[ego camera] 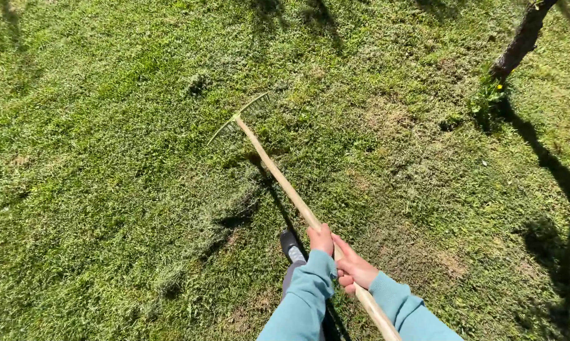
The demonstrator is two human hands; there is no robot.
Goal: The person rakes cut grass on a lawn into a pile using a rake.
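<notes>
Sleeves: two teal cuffs enter from the bottom edge, nearest the camera.
Right hand (355, 270): fingers wrapped shut around the wooden handle (285, 183), low on the shaft, just behind the other hand.
Left hand (321, 240): closed over the same handle, slightly further up; the two hands sit touching or nearly so.
Grip risk: with both hands bunched near the butt end, leverage over the far head looks weak; a snag could likely twist the shaft in the palms.
Shoe (289, 244): dark toe on the grass just left of the handle, below the left hand.
Foot risk: the shaft passes close beside the shoe; a hard pull straight back could bring the tines toward it.
Clippings (231, 218): loose ridge of cut grass left of the shaft, between shoe and head.
Rake head (237, 118): pale tined bar at the far end, resting on the lawn (108, 158), angled across the shaft.
Head risk: tines may dig into thin, brownish patches (386, 117) and tear turf.
Tree trunk (523, 39): dark, leaning, far upper right, well apart from the rake; its shadow runs down the right side.
Yellow flower (499, 86): small, at the trunk's base.
</notes>
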